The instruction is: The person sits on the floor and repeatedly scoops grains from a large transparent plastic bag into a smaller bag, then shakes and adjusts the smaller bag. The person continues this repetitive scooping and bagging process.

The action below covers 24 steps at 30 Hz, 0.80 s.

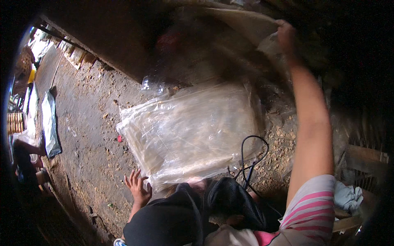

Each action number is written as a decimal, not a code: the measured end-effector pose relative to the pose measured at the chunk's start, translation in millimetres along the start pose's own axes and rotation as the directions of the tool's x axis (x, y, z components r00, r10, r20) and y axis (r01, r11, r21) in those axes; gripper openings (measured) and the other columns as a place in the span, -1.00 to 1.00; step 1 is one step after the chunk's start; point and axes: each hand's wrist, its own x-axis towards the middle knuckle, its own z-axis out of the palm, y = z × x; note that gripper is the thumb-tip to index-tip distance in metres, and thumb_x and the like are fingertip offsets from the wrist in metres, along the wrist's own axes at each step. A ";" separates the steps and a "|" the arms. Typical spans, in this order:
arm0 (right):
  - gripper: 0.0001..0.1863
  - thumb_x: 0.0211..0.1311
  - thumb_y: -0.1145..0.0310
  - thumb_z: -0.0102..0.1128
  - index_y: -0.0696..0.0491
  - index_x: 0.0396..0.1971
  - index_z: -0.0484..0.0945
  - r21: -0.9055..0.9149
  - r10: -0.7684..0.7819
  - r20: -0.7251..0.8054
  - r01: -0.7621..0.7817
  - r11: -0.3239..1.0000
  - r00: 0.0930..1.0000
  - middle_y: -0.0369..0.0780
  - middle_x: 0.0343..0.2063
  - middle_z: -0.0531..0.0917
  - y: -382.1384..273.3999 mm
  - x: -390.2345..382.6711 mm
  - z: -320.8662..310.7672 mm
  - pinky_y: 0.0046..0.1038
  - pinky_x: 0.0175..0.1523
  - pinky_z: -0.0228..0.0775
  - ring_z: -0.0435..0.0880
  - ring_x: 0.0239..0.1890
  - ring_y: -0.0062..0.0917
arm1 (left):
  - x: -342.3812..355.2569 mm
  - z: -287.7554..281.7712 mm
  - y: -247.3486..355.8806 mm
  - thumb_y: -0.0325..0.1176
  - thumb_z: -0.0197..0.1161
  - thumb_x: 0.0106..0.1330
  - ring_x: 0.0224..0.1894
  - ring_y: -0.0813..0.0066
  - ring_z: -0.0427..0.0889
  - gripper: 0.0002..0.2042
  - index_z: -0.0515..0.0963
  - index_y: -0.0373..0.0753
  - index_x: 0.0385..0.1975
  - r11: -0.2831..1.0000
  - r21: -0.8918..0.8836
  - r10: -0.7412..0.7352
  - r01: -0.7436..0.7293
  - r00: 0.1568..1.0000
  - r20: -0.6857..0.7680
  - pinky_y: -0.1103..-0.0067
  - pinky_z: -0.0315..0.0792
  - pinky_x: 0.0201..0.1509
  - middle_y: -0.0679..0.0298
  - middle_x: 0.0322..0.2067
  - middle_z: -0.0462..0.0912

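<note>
A stack of crinkled translucent plastic sheeting [188, 131] lies on the dirty floor in front of me. My left hand [138, 188] is open with fingers spread, beside the stack's near left corner. My right hand [286, 35] reaches far up to the top right, its fingers closed on the edge of a raised, motion-blurred plastic sheet [242, 20]. The rest of that sheet is hard to make out against the dark.
A dark board [94, 37] edges the back. A clear bottle [152, 85] and a red scrap [119, 138] lie near the stack, a looped black cable [267, 147] at its right. A silvery strip [50, 123] lies left; wooden pieces [365, 153] sit right.
</note>
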 end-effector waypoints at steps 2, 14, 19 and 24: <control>-0.72 0.23 0.40 0.04 -0.07 -0.11 0.65 -0.114 0.048 -0.059 -0.055 0.992 0.997 -0.14 -0.27 0.71 32.5 42.3 -46.6 -0.30 -0.11 0.50 0.69 -0.20 -0.25 | 11.1 3.3 0.7 -0.45 0.22 -0.07 0.34 0.09 0.23 -0.73 0.52 -0.09 -0.30 0.999 0.026 0.050 -0.048 0.996 -0.072 0.02 -0.27 0.47 0.18 0.11 0.46; -0.68 0.30 0.25 -0.01 0.04 -0.10 0.64 -0.334 0.327 0.028 -0.300 0.894 0.945 -0.21 -0.20 0.70 20.4 67.7 -381.8 -0.36 -0.03 0.45 0.65 -0.16 -0.42 | 116.1 -33.0 97.0 -0.64 0.14 0.05 -0.06 0.16 0.59 -0.80 0.56 -0.20 -0.36 0.829 -0.353 0.391 -0.433 0.901 -0.187 0.21 0.29 0.25 0.17 -0.23 0.62; -0.70 0.34 0.26 -0.02 0.07 -0.09 0.61 0.291 0.573 -0.034 -0.540 0.789 0.819 -0.19 -0.17 0.67 30.7 18.9 -478.5 -0.32 -0.01 0.49 0.61 -0.05 -0.41 | 180.6 -78.4 206.1 -0.56 0.17 0.18 -0.21 0.06 0.60 -0.89 0.58 -0.23 -0.34 0.547 -0.535 0.764 -0.644 0.645 0.004 0.34 0.47 -0.09 0.09 -0.35 0.63; -0.72 0.36 0.32 -0.06 0.16 -0.12 0.55 0.816 0.725 0.114 -0.481 0.322 0.679 -0.10 -0.13 0.65 -2.9 -51.5 -470.7 -0.19 0.10 0.50 0.63 -0.09 -0.26 | 205.6 -109.8 366.0 -0.19 0.32 0.22 0.21 0.05 0.43 -0.36 0.25 -0.38 0.22 0.356 -0.625 0.894 -0.695 0.448 0.010 0.34 0.32 0.28 -0.12 0.13 0.44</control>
